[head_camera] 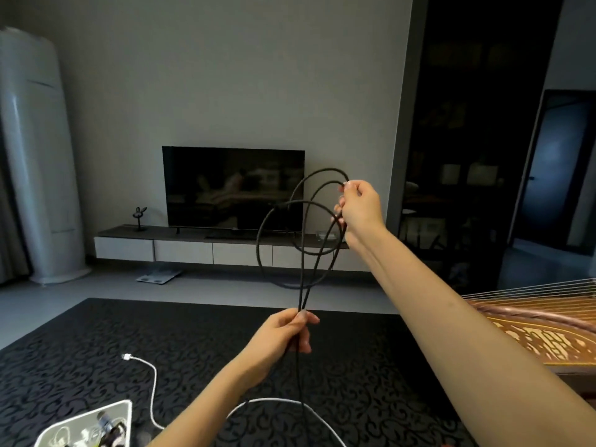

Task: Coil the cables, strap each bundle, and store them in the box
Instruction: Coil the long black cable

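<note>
Dim lounge, dark bench | black cable [301, 285] 12 o'clock, 2 loose loops | left hand [285, 335] fingers grip strands | right hand [359, 204] fingers pinch loops | white cable [155, 382] 7 o'clock uncoiled | box [127, 414] 8 o'clock | strapping, storing left

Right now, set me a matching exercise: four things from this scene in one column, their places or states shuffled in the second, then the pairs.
Things
1. black cable
2. white cable
3. box
4. television

Places or states
A. lying loose on the dark patterned surface
B. held up in loops by the left hand and right hand
C. bottom left corner, items inside
D. screen dark, far across the room

Pairs: 1-B, 2-A, 3-C, 4-D
</note>
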### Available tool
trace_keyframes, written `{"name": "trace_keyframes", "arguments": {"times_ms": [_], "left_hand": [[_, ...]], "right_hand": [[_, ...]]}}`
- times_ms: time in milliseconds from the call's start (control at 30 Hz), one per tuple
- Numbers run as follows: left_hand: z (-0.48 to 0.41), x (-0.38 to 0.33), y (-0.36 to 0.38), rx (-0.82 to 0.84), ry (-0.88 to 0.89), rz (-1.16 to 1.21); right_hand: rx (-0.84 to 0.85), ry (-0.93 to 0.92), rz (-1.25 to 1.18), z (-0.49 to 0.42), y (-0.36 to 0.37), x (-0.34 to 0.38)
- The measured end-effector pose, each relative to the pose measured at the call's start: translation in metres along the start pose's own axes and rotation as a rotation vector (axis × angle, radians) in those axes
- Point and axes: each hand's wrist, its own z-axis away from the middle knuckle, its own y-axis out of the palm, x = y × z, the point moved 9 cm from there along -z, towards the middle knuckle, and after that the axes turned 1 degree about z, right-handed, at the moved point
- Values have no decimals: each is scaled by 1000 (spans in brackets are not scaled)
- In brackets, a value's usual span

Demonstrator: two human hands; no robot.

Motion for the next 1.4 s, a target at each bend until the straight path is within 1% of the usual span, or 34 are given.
{"name": "trace_keyframes", "arguments": {"times_ms": [67, 167, 233, 267, 300, 333, 400, 467, 500, 533, 567, 600, 633, 667, 700, 800, 867, 900, 933, 1033, 1100, 1167, 1233, 1267, 1333, 1400], "left_hand": [[0, -5, -10, -54, 70, -135], [-3, 3, -39, -172, 70, -369], [0, 11, -58, -214, 35, -415], [2, 14, -65, -228, 5, -396], [3, 17, -74, -252, -31, -329], [4, 17, -83, -287, -67, -209], [1, 11, -96, -343, -119, 136], [-9, -6, -98, -319, -145, 445], [-13, -19, -94, -288, -152, 532], [-17, -33, -91, -256, -151, 552], [-19, -48, -88, -225, -134, 503], [-21, -63, -85, -199, -104, 390], [-21, -76, -79, -167, -72, 240], [-19, -87, -72, -132, -47, 80], [-18, -94, -64, -95, -38, -63], [-12, -103, -38, -16, -37, -476], [-9, -99, -23, 34, -47, -725], [-7, -96, -18, 62, -57, -797], [-5, -92, -14, 86, -68, -826], [1, -90, -10, 88, -35, -814], [4, -91, -15, 44, 14, -774], [10, -85, -20, 38, 34, -624], [19, -66, -25, 81, 12, -406], [23, -55, -28, 94, -2, -337], [31, -29, -34, 77, -39, -279], [38, -1, -42, -5, -83, -253]], "right_hand": [[-55, -4, -125, -2, -12, 11], [-170, 12, -294, -5, -45, 20], [-222, -5, -300, -2, -68, 21], [-219, -20, -252, 2, -77, 20], [-191, -45, -160, 8, -83, 18], [-138, -73, -29, 16, -86, 12], [34, -128, 265, 35, -82, -10], [228, -146, 530, 55, -73, -48], [317, -135, 667, 64, -71, -71], [395, -122, 811, 74, -69, -93], [461, -88, 960, 84, -68, -114], [516, -50, 1073, 95, -66, -130], [543, -15, 1135, 104, -65, -140], [547, 20, 1121, 110, -62, -148], [523, 54, 1035, 116, -57, -148], [406, 103, 616, 122, -36, -128], [366, 100, 403, 121, -23, -109], [365, 79, 373, 119, -17, -99], [389, 55, 406, 117, -10, -93], [538, 38, 598, 119, 8, -91], [582, 47, 627, 122, 13, -91], [596, 30, 640, 125, 14, -87], [598, -10, 688, 127, 14, -80], [598, -22, 716, 127, 15, -80], [603, -30, 768, 128, 16, -83], [583, -22, 774, 129, 16, -88]]}}
